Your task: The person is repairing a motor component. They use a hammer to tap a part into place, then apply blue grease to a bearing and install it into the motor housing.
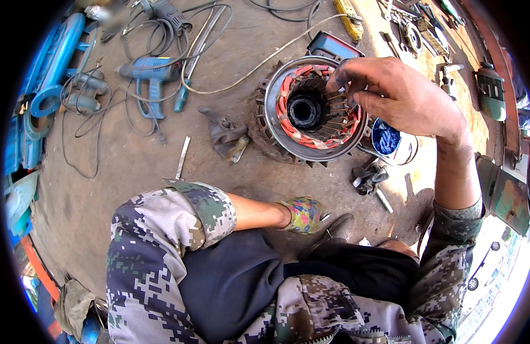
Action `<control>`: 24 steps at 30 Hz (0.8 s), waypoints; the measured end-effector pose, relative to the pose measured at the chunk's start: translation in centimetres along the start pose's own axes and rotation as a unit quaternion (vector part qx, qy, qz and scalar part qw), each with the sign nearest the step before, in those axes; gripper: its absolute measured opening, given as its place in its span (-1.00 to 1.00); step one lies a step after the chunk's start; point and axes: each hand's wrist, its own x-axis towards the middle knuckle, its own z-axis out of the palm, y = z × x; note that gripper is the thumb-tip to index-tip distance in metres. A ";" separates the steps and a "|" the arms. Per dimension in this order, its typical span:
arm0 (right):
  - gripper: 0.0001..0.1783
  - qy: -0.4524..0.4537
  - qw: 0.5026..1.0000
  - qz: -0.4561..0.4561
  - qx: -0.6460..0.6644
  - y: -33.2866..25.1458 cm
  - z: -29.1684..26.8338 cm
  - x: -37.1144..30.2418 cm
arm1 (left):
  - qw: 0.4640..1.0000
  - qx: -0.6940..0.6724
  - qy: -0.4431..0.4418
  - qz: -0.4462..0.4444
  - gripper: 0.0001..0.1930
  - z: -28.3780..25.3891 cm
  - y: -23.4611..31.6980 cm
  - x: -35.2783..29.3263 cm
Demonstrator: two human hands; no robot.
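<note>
My right hand reaches in from the right over a motor stator standing upright on the floor. Its fingers are bent and loosely apart, dark with grime; the index finger dips inside the stator's rim, and nothing shows in its grasp. Red and white bound windings ring the stator's opening, with a dark round bore at the bottom. Beneath my wrist, beside the stator, stands a white tub of blue grease, partly covered by the hand. My left hand is out of view.
Left of the stator lie a dirty glove, a blue heat gun, a screwdriver and tangled cords. A dark rag is near my foot. A yellow pendant control and several tools lie beyond. A small motor stands right.
</note>
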 end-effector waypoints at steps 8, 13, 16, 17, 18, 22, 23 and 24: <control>-0.73 0.047 0.998 0.034 -0.038 0.9 0.2 -3.6 | 1.000 -0.008 -0.010 -0.011 -0.55 -1.9 1.9 -0.9; -0.70 0.066 0.988 0.135 0.032 1.5 -0.7 -9.4 | 0.983 -0.172 0.048 0.033 -0.68 -2.5 1.2 -0.5; -0.67 0.042 0.986 0.158 0.020 2.8 1.1 -13.6 | 0.932 -0.359 0.034 0.045 -0.72 -3.3 0.6 0.1; -0.66 0.031 0.985 0.170 0.020 3.2 1.9 -15.1 | 0.908 -0.413 0.039 0.049 -0.73 -3.5 0.4 0.3; -0.63 0.047 0.980 0.192 0.023 4.4 3.2 -16.8 | 0.898 -0.436 0.036 0.041 -0.70 -4.3 1.0 0.0; -0.50 0.121 0.939 0.308 0.098 9.4 8.7 -23.0 | 0.912 -0.403 0.067 0.043 -0.70 -5.5 1.2 0.7; -0.44 0.114 0.934 0.328 0.078 10.6 9.9 -24.0 | 0.919 -0.384 0.084 0.040 -0.72 -5.4 1.2 0.8; -0.37 0.106 0.930 0.347 0.061 12.0 11.3 -24.9 | 0.925 -0.364 0.102 0.034 -0.73 -5.3 1.2 0.7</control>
